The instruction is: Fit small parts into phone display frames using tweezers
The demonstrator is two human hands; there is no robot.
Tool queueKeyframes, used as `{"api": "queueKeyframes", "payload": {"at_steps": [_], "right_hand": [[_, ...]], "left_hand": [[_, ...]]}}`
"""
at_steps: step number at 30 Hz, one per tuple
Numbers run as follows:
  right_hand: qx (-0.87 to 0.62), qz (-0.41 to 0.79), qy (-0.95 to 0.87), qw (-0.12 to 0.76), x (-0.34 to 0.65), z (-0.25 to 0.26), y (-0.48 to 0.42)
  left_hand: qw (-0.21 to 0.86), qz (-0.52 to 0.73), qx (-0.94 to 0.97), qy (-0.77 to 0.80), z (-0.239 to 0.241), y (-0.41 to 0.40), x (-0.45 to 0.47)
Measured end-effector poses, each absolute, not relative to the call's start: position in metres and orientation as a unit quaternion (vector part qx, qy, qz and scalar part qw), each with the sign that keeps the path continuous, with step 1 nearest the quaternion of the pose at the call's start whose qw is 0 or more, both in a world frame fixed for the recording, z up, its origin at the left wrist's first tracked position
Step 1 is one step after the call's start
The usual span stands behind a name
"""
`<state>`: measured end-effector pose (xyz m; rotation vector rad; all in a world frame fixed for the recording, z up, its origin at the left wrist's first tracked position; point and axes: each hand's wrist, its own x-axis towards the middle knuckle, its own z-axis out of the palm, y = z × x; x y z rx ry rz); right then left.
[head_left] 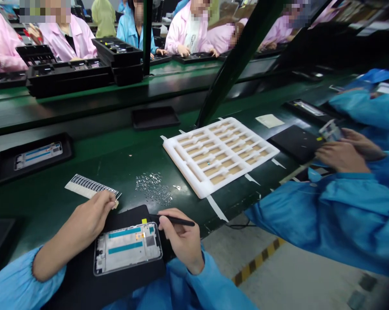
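Observation:
A metal phone frame (126, 257) with two blue strips and a yellow tab lies on a black pad (75, 275) in front of me. My left hand (93, 215) is closed, its fingertips pinching the near right edge of a pale sheet with a row of narrow dark strips (84, 187). In my right hand (183, 237) a pair of black tweezers (175, 220) is held, pointing left over the top right corner of the phone frame. The tweezer tips are hard to make out against the pad. Many tiny metal pieces (154, 188) are scattered on the green bench beyond.
A white slotted foam tray (199, 187) is taped to the bench (107, 165). At left, a black tray (4, 170) holds another phone frame (39, 155). A co-worker's hands (343, 155) work at right. Stacked black trays (68, 79) and a slanted post (236, 60) stand beyond.

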<state>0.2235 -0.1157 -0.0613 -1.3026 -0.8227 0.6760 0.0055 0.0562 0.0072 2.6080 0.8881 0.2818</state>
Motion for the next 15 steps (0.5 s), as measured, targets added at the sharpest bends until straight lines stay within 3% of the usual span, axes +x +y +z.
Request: {"api": "queueKeyframes", "payload": {"at_steps": [6, 10, 15], "right_hand": [[-0.535, 0.254, -0.389, 0.705, 0.228, -0.053, -0.121], [-0.558, 0.224, -0.492, 0.63, 0.225, -0.026, -0.126], [-0.547, 0.161, -0.616, 0.543, 0.215, -0.013, -0.122]], "left_hand": [[0.329, 0.091, 0.869, 0.358, 0.027, 0.034, 0.01], [0.467, 0.035, 0.819, 0.33, 0.028, 0.018, 0.021], [0.503, 0.025, 0.804, 0.316, 0.023, 0.009, 0.023]]}}
